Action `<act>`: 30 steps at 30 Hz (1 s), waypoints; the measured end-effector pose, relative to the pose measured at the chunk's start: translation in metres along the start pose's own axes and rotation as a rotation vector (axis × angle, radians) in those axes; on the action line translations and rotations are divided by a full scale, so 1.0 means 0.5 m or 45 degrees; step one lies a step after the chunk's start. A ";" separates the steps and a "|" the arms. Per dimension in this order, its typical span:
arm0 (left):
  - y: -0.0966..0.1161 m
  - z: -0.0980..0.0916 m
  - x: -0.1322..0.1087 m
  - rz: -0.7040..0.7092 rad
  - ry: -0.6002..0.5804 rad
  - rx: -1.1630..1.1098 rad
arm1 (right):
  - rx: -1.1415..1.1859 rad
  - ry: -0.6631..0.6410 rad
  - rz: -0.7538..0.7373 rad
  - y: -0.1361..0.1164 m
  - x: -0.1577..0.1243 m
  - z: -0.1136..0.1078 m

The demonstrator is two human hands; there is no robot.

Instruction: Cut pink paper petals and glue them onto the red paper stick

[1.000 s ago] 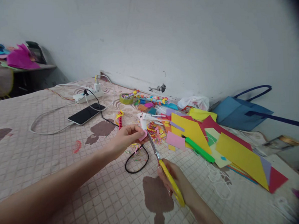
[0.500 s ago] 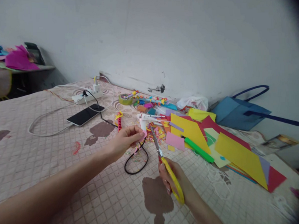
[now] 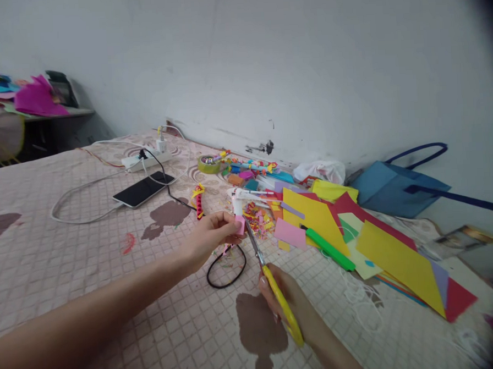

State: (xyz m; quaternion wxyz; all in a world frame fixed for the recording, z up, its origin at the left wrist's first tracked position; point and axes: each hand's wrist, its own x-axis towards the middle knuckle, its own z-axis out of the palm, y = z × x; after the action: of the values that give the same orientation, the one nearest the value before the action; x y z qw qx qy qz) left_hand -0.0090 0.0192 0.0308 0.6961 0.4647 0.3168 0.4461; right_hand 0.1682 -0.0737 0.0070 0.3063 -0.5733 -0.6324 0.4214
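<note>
Between thumb and fingers, my left hand [image 3: 214, 233] pinches a small piece of pink paper [image 3: 240, 224]. My right hand [image 3: 285, 292] is wrapped round the yellow handles of a pair of scissors [image 3: 258, 252], their blades pointing up at the right edge of the pink piece. Whether the blades touch the paper I cannot tell. Just behind my left hand lies a white glue gun [image 3: 237, 199], its black cord [image 3: 224, 286] looping below the hand. Small coloured paper scraps [image 3: 260, 219] are heaped beyond the scissor tips.
Yellow sheets [image 3: 314, 217], a pink rectangle [image 3: 290, 233] and a green cutter [image 3: 330, 250] lie to the right, with white string [image 3: 362, 299] nearby. A blue bag [image 3: 395, 187] leans by the wall. At left are a phone [image 3: 143, 190] and a power strip [image 3: 146, 160].
The scissors have swung so their tips now sit close beside the pink paper. My left hand has turned the piece so more of its face shows. The view has shifted slightly.
</note>
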 end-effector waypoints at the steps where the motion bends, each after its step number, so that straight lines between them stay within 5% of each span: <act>1: 0.000 0.001 0.000 0.005 0.007 -0.015 | -0.001 0.005 -0.002 0.000 0.000 0.000; 30: -0.021 0.022 -0.011 0.069 0.143 -0.127 | -0.097 0.088 -0.040 0.019 0.008 0.014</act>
State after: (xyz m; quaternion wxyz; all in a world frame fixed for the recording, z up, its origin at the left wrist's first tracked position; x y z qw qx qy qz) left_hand 0.0015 0.0083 0.0251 0.6873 0.4119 0.3201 0.5055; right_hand 0.1659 -0.0712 -0.0050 0.3125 -0.5888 -0.6459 0.3721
